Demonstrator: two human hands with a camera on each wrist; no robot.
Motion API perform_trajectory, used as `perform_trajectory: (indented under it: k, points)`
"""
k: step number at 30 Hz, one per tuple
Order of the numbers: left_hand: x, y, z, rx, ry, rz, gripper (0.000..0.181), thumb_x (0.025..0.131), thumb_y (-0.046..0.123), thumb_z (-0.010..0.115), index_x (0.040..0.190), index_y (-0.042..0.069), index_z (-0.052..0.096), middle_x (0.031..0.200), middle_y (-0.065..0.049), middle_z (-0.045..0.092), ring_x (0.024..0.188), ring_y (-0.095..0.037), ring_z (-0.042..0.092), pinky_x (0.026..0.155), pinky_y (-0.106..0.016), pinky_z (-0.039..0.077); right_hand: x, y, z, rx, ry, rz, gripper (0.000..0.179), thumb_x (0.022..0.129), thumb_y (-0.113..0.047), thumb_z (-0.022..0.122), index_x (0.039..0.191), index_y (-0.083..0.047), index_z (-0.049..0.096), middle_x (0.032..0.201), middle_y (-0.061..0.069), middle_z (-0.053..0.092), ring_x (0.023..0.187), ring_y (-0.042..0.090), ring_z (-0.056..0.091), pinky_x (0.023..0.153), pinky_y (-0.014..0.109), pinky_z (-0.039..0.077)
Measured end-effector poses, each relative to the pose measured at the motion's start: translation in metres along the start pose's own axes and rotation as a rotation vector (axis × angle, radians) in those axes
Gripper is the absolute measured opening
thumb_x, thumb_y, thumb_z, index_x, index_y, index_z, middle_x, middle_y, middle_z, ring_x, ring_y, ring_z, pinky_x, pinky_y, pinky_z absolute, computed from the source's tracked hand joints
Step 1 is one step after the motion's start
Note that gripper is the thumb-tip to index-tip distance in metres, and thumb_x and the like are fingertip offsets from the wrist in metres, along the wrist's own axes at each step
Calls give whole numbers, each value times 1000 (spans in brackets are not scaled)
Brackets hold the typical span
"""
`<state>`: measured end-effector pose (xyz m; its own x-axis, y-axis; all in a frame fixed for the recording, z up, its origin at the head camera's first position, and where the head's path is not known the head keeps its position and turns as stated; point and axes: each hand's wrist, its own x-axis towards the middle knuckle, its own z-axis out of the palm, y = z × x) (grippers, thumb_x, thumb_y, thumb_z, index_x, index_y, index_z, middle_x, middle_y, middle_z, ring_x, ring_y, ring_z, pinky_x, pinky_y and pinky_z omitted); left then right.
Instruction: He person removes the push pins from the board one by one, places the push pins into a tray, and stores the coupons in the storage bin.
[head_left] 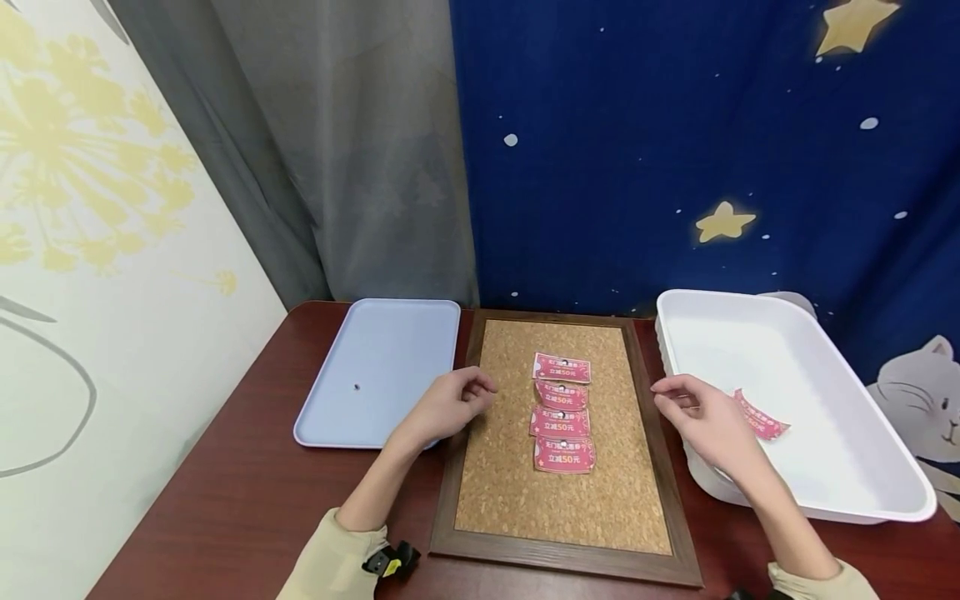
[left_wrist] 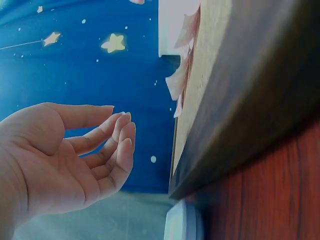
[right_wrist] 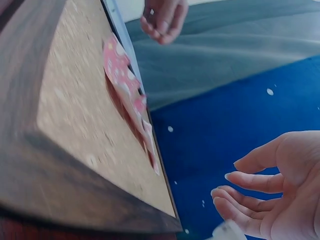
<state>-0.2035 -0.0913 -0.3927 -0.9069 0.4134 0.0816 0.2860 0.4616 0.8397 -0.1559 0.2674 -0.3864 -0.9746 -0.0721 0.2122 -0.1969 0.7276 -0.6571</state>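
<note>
Left sleeve (head_left: 333, 558) nearest. Left hand (head_left: 448, 404) by corkboard's (head_left: 510, 500) left edge, right hand (head_left: 712, 425) near white tray (head_left: 832, 392); both loosely curved, seemingly empty. Four coupons (head_left: 559, 425) pinned on corkboard, fifth coupon (head_left: 761, 423) loose in tray. Risk: snagging curled edges with careless sweep, likely ripping coupons off.

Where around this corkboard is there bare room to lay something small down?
The blue tray is bare at its far end, beyond a small dark object. The corkboard has room between its lowest pink coupon and near frame edge. The white tub is free beyond its loose coupon. Crowded: the corkboard's middle, with four coupons in a column.
</note>
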Motion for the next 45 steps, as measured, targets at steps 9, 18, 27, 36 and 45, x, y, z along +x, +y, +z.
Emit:
perform_trajectory:
  k: [9, 18, 27, 36, 45]
  points:
    - [10, 13, 20, 47, -52, 13, 12, 97, 8, 62, 104, 1, 70, 91, -2, 65, 79, -11, 58, 70, -27, 50, 3, -15, 28, 61, -94, -41, 18, 97, -8, 65, 112, 2, 66, 99, 8, 70, 89, 20, 67, 75, 25, 54]
    - [24, 31, 46, 32, -156, 55, 5, 96, 6, 65, 98, 2, 68, 86, -1, 64, 75, -8, 55, 65, -22, 46, 2, -21, 48, 72, -191, -49, 13, 96, -9, 67, 107, -1, 68, 93, 3, 70, 84, 15, 66, 72, 27, 54]
    - [36, 37, 70, 33, -202, -3, 2, 91, 3, 70, 93, 2, 68, 79, 1, 62, 71, -8, 55, 63, -22, 45, 0, -22, 58, 104, -261, -27, 12, 93, -12, 70, 103, -4, 67, 90, 2, 69, 80, 12, 65, 69, 26, 53]
    - [39, 36, 78, 77, -258, -117, 7, 90, 4, 73, 90, 8, 67, 80, -1, 62, 70, -12, 55, 63, -25, 44, 0, -17, 65, 141, -305, -13, 14, 91, -11, 72, 101, -5, 64, 86, 1, 66, 77, 12, 65, 66, 26, 52]
    - [40, 32, 80, 123, -295, -126, 10, 89, 0, 73, 85, 8, 68, 73, -3, 60, 62, -10, 51, 56, -23, 40, -1, -14, 68, 167, -328, -9, 15, 88, -3, 71, 101, -3, 63, 84, 2, 66, 74, 13, 65, 64, 26, 51]
